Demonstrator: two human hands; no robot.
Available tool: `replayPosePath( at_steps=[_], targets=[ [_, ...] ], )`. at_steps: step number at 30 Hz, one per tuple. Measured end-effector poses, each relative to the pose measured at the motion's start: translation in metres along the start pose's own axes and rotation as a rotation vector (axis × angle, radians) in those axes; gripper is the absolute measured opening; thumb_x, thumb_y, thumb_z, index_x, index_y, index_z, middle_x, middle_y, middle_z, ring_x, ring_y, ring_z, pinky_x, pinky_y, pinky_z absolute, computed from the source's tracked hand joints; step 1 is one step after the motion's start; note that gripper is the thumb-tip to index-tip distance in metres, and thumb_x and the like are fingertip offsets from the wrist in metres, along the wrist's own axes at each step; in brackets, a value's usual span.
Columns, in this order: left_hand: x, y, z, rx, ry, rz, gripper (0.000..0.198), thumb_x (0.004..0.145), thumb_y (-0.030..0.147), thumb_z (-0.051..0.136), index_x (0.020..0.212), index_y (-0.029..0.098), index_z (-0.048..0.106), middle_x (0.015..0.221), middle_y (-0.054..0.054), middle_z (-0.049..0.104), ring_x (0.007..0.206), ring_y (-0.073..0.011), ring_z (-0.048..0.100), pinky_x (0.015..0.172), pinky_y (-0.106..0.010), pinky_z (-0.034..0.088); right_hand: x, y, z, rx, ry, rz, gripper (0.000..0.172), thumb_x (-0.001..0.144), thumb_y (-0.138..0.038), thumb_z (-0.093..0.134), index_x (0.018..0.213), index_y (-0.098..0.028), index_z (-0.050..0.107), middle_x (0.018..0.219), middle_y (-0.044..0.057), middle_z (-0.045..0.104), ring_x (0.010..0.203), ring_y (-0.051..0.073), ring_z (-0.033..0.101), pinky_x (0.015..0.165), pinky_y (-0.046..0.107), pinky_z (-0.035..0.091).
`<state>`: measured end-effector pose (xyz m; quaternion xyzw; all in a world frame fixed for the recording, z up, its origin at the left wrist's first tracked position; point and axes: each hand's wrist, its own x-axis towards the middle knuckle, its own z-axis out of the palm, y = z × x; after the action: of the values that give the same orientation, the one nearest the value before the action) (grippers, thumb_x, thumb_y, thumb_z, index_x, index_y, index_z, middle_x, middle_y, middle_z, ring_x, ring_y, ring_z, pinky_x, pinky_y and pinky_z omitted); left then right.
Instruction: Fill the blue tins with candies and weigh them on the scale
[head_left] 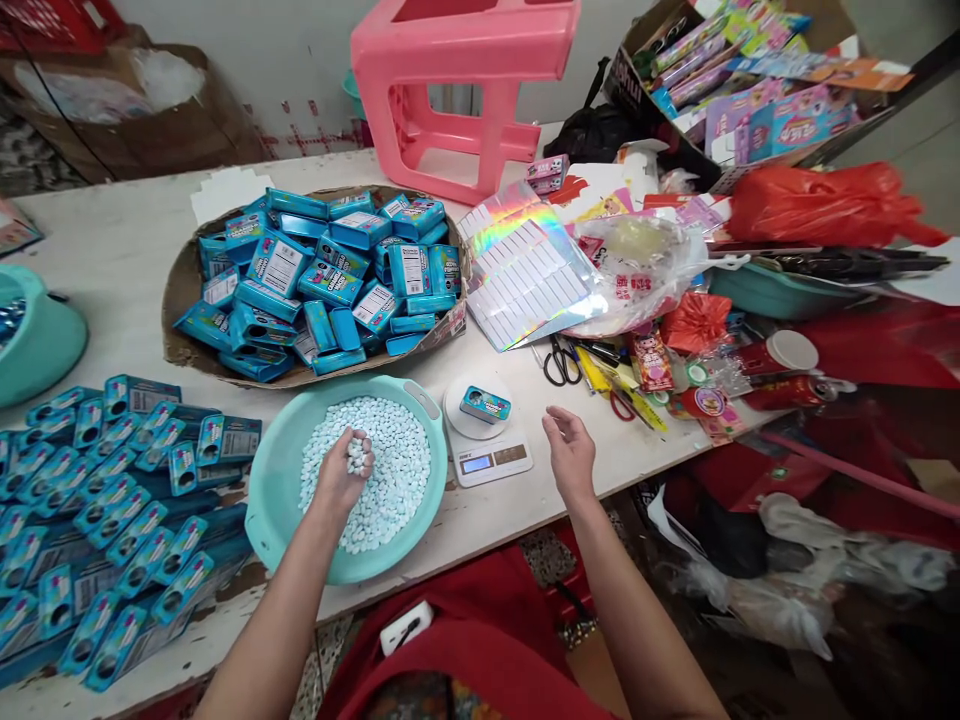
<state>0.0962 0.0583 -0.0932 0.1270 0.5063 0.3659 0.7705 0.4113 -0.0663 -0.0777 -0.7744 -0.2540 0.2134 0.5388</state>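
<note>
Red cloth (480,660) fills the bottom edge below the table (127,250), with a small white object (405,627) lying on it that is too small to make out. Both forearms reach up from there. The left hand (341,472) is down in a teal basin (281,480) of small pale blue tablets (397,470), its fingers curled together around a clump of them; how many it holds is hidden inside the fist. The right hand (571,450) hovers above the table edge just right of a white kitchen scale (489,452), fingers loosely apart and holding nothing. The scale's display is lit, but its reading cannot be made out. On the scale's round plate sits one blue tin (485,404) with a colourful label, lying flat.

To the left, rows of the same blue tins (112,520) lie on the table, cut off by the picture's edge. Beyond the basin, a shallow cardboard tray (184,290) holds a loose heap of blue tins (322,275), some showing white printed backs. Shiny rainbow-tinted sheets (517,265) lie right of it, with scissors (559,362) near them. A pink plastic stool (465,90) stands at the far side, its top cut off.
</note>
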Motion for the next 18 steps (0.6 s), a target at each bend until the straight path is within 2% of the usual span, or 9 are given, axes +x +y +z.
replayPosePath(
  at_steps=[5,11,15,18],
  targets=[
    [0.002,0.000,0.007,0.155,-0.037,-0.038,0.017,0.072,0.023,0.063,0.083,0.015,0.053,0.063,0.002,0.050,0.044,-0.0057,0.046,0.035,-0.015,0.029,-0.009,0.017,-0.007,0.027,0.027,0.058,0.039,0.075,-0.044,0.064,0.101,-0.016,0.061,0.106,0.012,0.065,0.099,0.022,0.059,0.087,0.040,0.046],
    [0.004,0.003,0.013,0.218,-0.071,-0.102,0.030,0.071,0.038,0.068,0.083,0.016,0.051,0.059,0.004,0.046,0.040,-0.0046,0.042,0.034,-0.014,0.024,-0.015,0.021,-0.003,0.049,-0.011,0.098,0.038,0.074,-0.043,0.065,0.100,-0.016,0.062,0.105,0.012,0.065,0.097,0.022,0.060,0.087,0.040,0.047],
    [0.005,0.003,0.021,0.272,-0.081,-0.062,0.035,0.069,0.044,0.069,0.080,0.017,0.048,0.056,0.006,0.041,0.039,-0.0042,0.037,0.035,-0.015,0.020,-0.016,0.020,0.000,0.054,-0.041,0.110,0.037,0.073,-0.043,0.066,0.098,-0.017,0.063,0.103,0.011,0.066,0.096,0.022,0.061,0.088,0.041,0.047],
    [0.006,-0.001,0.023,0.514,-0.060,0.055,0.035,0.073,0.051,0.060,0.077,0.019,0.048,0.055,0.005,0.039,0.041,-0.0068,0.036,0.038,-0.018,0.024,-0.016,0.018,0.003,0.075,-0.070,0.113,0.036,0.073,-0.043,0.066,0.097,-0.017,0.063,0.101,0.010,0.067,0.094,0.022,0.061,0.088,0.040,0.047]
  ],
)
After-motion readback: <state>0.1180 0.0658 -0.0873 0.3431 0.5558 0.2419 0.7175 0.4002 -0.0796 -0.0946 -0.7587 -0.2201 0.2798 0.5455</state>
